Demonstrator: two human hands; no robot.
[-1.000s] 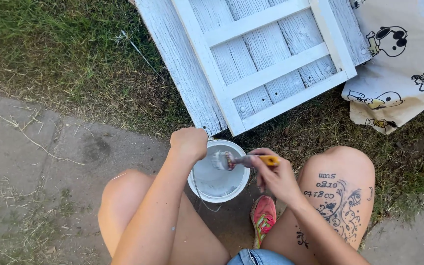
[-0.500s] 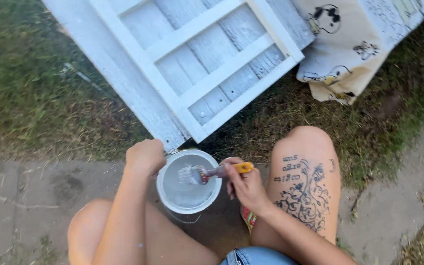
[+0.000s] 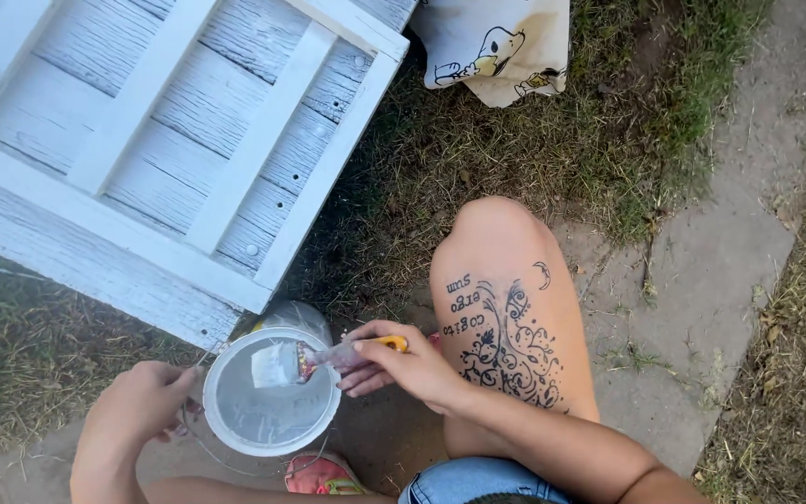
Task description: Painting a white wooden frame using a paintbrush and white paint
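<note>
Down low, one paint bucket is gripped by the left hand; one brush is pinched by the right hand.

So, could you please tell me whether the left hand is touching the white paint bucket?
Touching. The head view shows the left hand gripping the rim of the white paint bucket at its left edge, with no gap between them.

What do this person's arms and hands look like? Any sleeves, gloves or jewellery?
Both forearms are bare: no sleeves show. The left hand and right hand wear no gloves, and no rings, watch or bracelets are visible. Neither arm shows markings.
</note>
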